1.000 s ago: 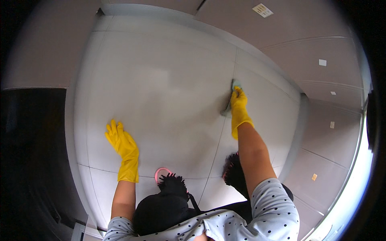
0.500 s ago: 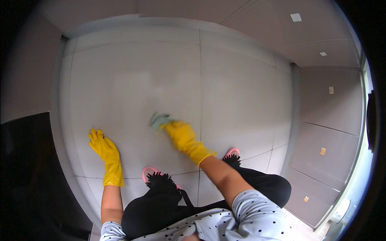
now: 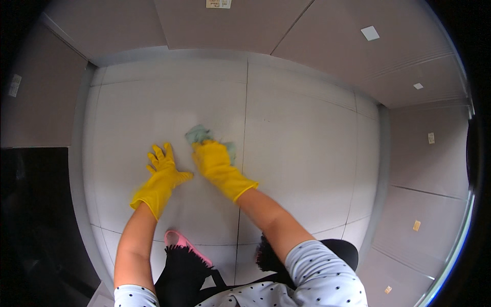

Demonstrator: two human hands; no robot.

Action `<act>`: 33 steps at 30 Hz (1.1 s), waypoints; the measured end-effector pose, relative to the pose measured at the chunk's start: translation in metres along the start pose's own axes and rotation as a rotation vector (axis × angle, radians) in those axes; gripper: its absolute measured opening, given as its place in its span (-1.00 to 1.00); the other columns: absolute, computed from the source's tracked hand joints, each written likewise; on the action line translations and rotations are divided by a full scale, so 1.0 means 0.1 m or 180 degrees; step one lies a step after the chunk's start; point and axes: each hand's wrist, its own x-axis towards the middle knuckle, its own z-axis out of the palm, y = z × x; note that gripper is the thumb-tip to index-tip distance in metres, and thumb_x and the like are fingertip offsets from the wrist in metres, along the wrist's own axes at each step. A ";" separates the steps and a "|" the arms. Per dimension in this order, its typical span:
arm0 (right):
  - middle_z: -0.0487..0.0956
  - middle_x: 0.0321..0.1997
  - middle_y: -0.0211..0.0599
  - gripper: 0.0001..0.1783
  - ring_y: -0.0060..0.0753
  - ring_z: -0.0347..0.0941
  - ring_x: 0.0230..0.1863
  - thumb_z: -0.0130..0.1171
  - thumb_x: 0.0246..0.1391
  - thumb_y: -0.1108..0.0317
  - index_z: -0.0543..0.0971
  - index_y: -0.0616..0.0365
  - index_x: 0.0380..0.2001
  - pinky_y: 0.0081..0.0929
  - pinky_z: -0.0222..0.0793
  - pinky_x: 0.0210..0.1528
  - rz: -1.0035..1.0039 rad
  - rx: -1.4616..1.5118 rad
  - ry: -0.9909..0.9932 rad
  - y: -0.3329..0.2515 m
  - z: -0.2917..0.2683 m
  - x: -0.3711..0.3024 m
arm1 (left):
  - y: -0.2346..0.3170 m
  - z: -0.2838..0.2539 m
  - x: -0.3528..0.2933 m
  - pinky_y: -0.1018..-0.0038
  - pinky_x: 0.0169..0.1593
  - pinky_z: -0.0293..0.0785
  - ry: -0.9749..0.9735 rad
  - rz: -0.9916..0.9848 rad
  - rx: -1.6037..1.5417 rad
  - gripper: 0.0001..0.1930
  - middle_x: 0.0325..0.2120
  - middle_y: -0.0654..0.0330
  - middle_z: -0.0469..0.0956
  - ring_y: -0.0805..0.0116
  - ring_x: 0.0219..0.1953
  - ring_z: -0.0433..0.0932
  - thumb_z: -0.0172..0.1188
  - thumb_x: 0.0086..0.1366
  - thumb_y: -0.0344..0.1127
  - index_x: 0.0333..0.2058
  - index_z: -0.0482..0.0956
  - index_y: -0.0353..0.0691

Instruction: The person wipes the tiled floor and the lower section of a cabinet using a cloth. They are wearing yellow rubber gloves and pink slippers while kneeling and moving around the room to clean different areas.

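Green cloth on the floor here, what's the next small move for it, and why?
Probably slide the green cloth a little rightward, toward the dark tile seam. The right hand is on it, apparently gripping, and the left hand, spread open, sits close by at its lower left, so going right would likely avoid bumping it.

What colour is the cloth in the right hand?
Pale grey-green cloth, best seen in the head view.

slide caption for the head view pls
Yellow-gloved right hand holds a green cloth on tiled floor; left hand splayed.
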 end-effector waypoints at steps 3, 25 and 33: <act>0.66 -0.21 -0.02 -0.76 0.19 0.58 -0.14 0.18 0.14 0.28 0.64 0.06 -0.13 0.02 0.50 -0.10 -0.0322 0.0123 -0.0195 0.09 -0.03 0.10 | -0.07 0.09 0.04 -0.26 0.47 -0.39 -0.0090 -0.0255 0.0016 0.57 0.52 -0.28 -0.55 -0.35 0.54 -0.53 0.60 -0.17 0.23 0.53 -0.46 -0.10; 0.66 -0.17 0.08 -0.79 0.16 0.58 -0.15 0.13 0.30 0.31 0.62 0.22 -0.16 -0.10 0.52 -0.09 0.0243 0.0647 0.0695 0.97 -0.50 1.04 | -0.12 0.37 0.26 -0.58 0.32 -0.47 -0.0088 -0.0244 -0.0658 0.78 0.46 -0.40 -0.66 -0.57 0.47 -0.64 0.67 -0.44 0.33 0.51 -0.53 -0.17; 0.63 0.02 0.16 -0.65 0.25 0.53 0.08 0.12 0.33 0.20 0.58 0.14 0.07 0.00 0.45 0.12 -0.0685 0.0308 0.0351 -0.13 -0.08 1.68 | -0.02 0.33 0.26 -0.56 0.33 -0.48 -0.0200 -0.0398 -0.0595 0.78 0.48 -0.32 -0.66 -0.53 0.49 -0.62 0.67 -0.47 0.33 0.53 -0.49 -0.11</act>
